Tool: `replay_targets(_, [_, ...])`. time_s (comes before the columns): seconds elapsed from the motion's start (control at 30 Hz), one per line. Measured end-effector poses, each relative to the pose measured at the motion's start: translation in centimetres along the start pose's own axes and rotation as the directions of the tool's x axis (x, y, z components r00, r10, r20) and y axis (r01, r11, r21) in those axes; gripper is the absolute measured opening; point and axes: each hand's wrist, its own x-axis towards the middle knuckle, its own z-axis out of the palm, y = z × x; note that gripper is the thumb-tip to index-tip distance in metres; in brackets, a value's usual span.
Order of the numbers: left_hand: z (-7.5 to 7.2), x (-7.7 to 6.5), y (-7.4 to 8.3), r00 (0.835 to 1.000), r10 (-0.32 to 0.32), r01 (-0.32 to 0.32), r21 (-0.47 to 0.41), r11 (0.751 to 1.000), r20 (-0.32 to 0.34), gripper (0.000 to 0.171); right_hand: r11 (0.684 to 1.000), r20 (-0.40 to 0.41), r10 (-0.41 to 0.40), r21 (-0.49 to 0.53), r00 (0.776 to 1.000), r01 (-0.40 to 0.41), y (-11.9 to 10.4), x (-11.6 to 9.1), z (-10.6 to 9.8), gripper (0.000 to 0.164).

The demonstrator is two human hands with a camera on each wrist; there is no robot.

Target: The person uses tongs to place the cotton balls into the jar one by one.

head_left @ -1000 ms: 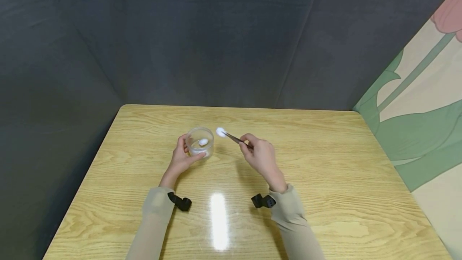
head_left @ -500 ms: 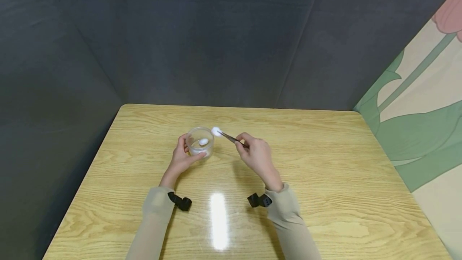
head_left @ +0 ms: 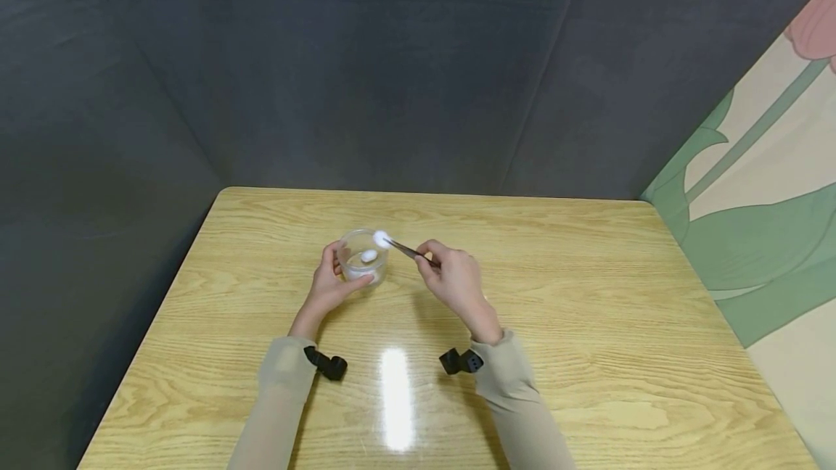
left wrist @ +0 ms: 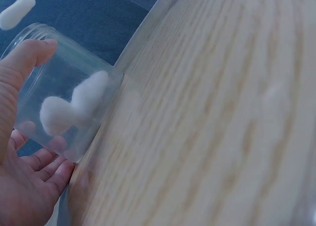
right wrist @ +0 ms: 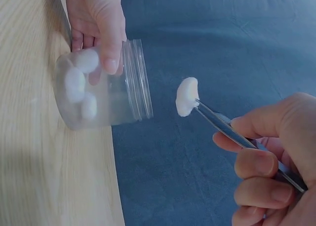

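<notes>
My left hand (head_left: 324, 290) grips a clear plastic jar (right wrist: 116, 107) that stands on the table, its thumb along the jar's side and its fingers around the far side. Through the jar wall, three white cotton balls (right wrist: 75, 84) show near the bottom in the right wrist view. Between thumb and fingers, my right hand (head_left: 455, 283) holds metal tweezers (right wrist: 222, 124). A cotton ball (right wrist: 187, 96) is pinched in the tweezers' tips. In the head view this ball overlaps the jar's right rim, while the right wrist view shows it apart from the open mouth.
The wooden table (head_left: 588, 296) extends to both sides and bears a bright light reflection in front. Behind it hangs a dark cloth (head_left: 392, 78). A flower-patterned curtain (head_left: 771, 238) borders the right edge.
My right hand has moved left with the tweezers, bringing the pinched cotton ball from beside the jar to above its right rim in the head view. The left hand and jar stay put.
</notes>
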Motion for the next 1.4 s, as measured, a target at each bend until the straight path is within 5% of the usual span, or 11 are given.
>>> replay_targets(0.5, [0.1, 0.0, 0.1, 1.0, 0.018, -0.018, -0.01, 1.0, -0.003, 0.081, 1.0, 0.02, -0.009, 0.025, 1.0, 0.009, -0.6, 0.4, 1.6, 0.005])
replay_targets(0.87, [0.2, 0.1, 0.3, 1.0, 0.003, -0.003, 0.03, 1.0, -0.013, 0.081, 0.996, 0.121, 0.088, 0.024, 0.989, -0.092, -0.4, 0.6, 2.7, 0.006])
replay_targets(1.17, [0.1, 1.6, -3.0, 0.999, -0.002, 0.002, 0.012, 1.0, -0.032, 0.086, 0.989, 0.163, 0.145, -0.01, 0.976, -0.146, -0.6, 0.6, 3.0, 0.012])
replay_targets(1.4, [0.2, 1.6, -3.3, 0.999, 0.024, -0.023, 0.026, 0.999, -0.046, 0.085, 0.991, 0.156, 0.133, 0.006, 0.979, -0.136, -0.6, 0.5, 3.0, 0.012])
